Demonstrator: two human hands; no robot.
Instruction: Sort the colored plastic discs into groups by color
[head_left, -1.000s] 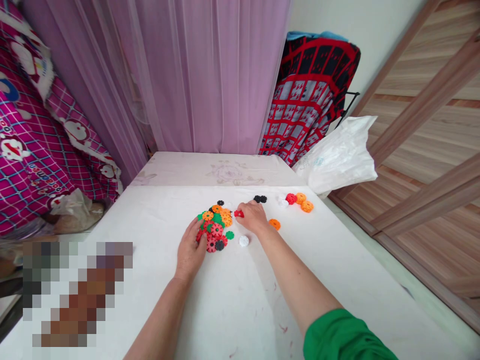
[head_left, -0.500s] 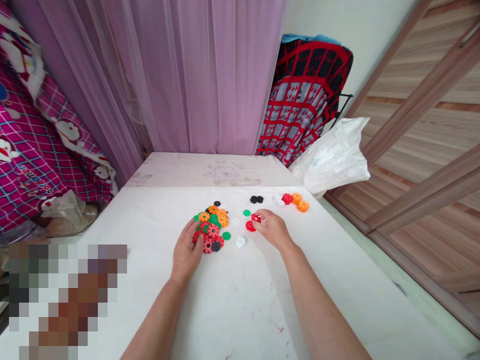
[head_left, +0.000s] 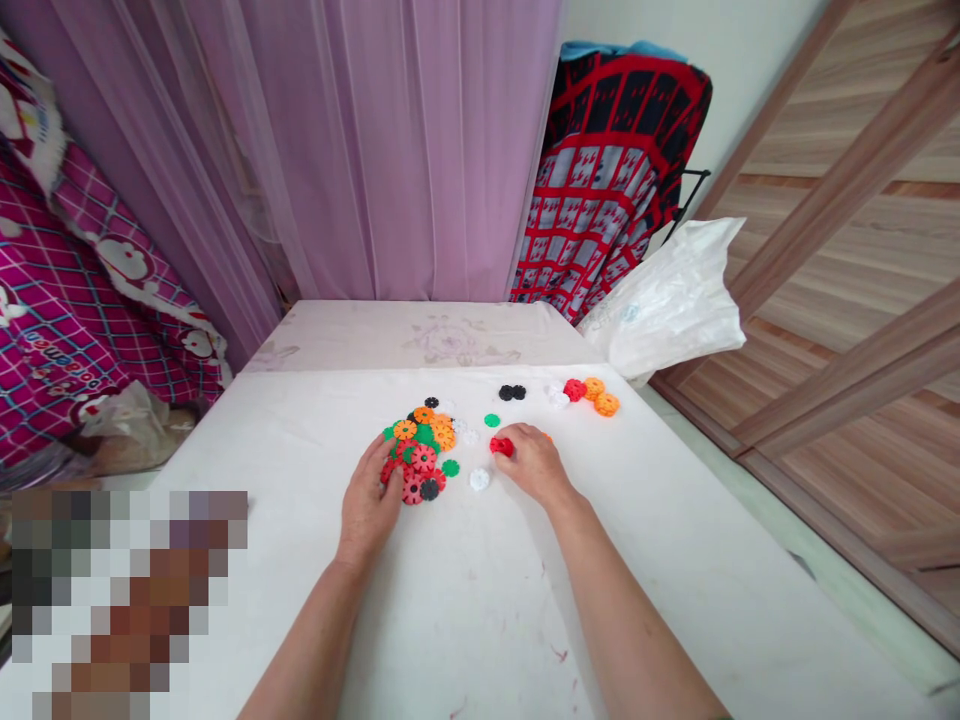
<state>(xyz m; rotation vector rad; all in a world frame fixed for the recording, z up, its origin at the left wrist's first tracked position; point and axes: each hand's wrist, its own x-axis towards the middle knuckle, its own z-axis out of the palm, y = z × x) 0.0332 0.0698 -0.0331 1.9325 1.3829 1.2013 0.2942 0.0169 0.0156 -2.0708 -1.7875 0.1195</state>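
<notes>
My left hand (head_left: 371,500) rests at the left edge of a pile of flower-shaped discs (head_left: 424,458) in red, green, orange and black, its fingers apart. To the right of the pile, my right hand (head_left: 531,462) has its fingers closed on a red disc (head_left: 502,447) near the table surface. Between the hands lie a green disc (head_left: 450,468) and a white disc (head_left: 479,479). Another green disc (head_left: 492,420) is just behind the red one. A bit of orange shows beside my right hand, mostly hidden.
Two black discs (head_left: 513,393) lie farther back on the white-covered table (head_left: 465,600). White discs (head_left: 557,397), a red disc (head_left: 574,390) and orange discs (head_left: 607,404) sit at the back right. A white plastic bag (head_left: 667,300) stands beyond that corner.
My right hand has turned, palm more downward, and the red discs at its fingertips now show as one tilted red shape. My left hand has hardly moved. The camera view has shifted slightly.
</notes>
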